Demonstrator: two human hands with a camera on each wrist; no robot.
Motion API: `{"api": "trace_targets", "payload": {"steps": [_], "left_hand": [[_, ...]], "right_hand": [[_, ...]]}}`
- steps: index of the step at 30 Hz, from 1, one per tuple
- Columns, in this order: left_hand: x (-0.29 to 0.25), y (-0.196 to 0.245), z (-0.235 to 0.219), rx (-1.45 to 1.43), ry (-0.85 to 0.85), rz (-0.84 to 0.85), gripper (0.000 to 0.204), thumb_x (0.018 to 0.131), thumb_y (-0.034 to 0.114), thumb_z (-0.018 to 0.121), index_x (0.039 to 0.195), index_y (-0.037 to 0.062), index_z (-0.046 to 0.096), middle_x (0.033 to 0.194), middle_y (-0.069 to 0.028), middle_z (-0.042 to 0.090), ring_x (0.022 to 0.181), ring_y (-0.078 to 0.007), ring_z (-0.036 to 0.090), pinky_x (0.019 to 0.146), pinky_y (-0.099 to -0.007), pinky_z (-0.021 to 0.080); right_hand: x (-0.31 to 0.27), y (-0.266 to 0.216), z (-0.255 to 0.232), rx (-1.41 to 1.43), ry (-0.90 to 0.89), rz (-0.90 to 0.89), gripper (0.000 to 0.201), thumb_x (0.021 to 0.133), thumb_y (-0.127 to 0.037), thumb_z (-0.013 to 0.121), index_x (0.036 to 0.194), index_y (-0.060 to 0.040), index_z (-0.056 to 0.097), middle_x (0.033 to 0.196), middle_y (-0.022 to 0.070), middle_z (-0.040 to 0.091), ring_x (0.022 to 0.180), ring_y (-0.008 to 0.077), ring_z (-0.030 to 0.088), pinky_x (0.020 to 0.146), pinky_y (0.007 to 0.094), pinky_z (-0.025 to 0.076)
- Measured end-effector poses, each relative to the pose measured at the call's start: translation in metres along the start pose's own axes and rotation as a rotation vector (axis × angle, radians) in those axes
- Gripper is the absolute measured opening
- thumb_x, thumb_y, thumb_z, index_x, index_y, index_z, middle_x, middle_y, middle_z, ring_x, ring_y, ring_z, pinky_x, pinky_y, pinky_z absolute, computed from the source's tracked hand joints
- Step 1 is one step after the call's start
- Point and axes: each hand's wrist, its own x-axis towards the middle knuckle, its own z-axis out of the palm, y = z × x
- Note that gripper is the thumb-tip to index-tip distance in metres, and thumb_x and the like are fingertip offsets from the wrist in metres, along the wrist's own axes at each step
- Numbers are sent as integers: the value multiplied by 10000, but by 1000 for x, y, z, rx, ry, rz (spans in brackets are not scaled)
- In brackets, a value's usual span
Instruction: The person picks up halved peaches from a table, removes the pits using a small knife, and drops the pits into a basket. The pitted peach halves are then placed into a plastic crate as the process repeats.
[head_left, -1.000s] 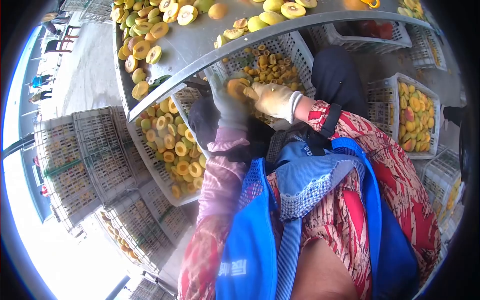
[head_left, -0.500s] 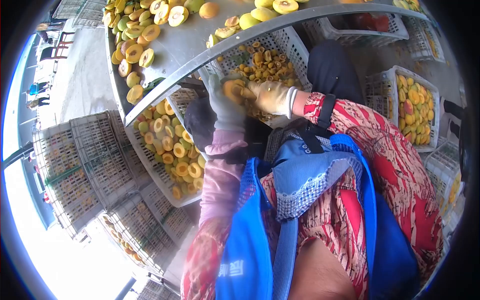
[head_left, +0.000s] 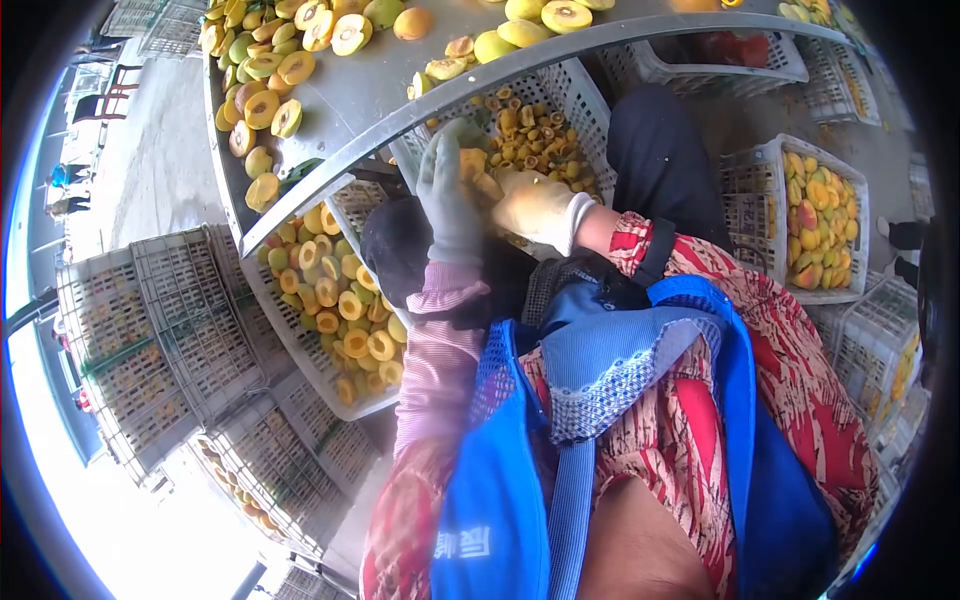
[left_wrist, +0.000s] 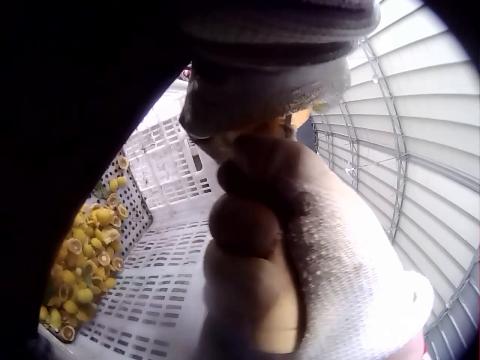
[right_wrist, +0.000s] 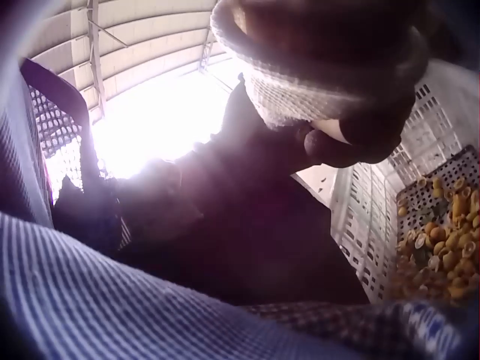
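Note:
In the head view, my left hand (head_left: pixel 452 205), in a grey glove, grips a yellow-orange fruit (head_left: pixel 472 163) above the crate of small fruit pieces. Close against that fruit is my right hand (head_left: pixel 540 208), in a cream glove. The left wrist view shows the right hand (left_wrist: pixel 337 247) with fingers curled round a tan, handle-like piece (left_wrist: pixel 280 322); its far end is hidden. Part of the left glove (left_wrist: pixel 277 82) hangs dark above it. Backlight darkens the right hand (right_wrist: pixel 337 75) in the right wrist view.
Halved fruit lies on the metal table (head_left: pixel 345 105), whose raised rim (head_left: pixel 400 118) runs just beyond the hands. A crate of cut fruit (head_left: pixel 345 408) stands at left, the crate of small pieces (head_left: pixel 590 100) between the knees, another fruit crate (head_left: pixel 778 210) at right.
The head view has shifted slightly, so the table and crates appear further left. Both hands remain together at the fruit, the left hand's fingers now bent more around it.

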Motion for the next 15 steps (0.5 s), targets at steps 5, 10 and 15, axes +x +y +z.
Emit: {"api": "trace_targets", "payload": {"steps": [5, 10, 15], "left_hand": [[-6, -12, -9, 122, -11, 108, 157, 862, 62, 502, 940, 20, 631, 804, -57, 649, 732, -178, 619, 658, -267, 486], [-9, 9, -11, 281, -56, 375, 117, 832, 74, 535, 887, 16, 621, 779, -53, 642, 691, -197, 613, 610, -285, 473], [-16, -1, -9, 108, -29, 192, 260, 889, 230, 501, 914, -4, 610, 850, -94, 633, 754, -204, 597, 682, -310, 489]], "right_hand": [[-20, -27, -20, 682, -315, 285, 179, 862, -230, 520, 893, -67, 586, 685, 62, 549, 533, 183, 534, 454, 333, 423], [-34, -39, -25, 1162, -452, 328, 161, 850, -255, 552, 758, -134, 500, 589, -14, 418, 432, 96, 379, 365, 265, 270], [-8, -6, 4, 107, -7, -9, 197, 846, -238, 517, 871, -54, 581, 817, 159, 625, 705, 295, 619, 590, 399, 471]]}}
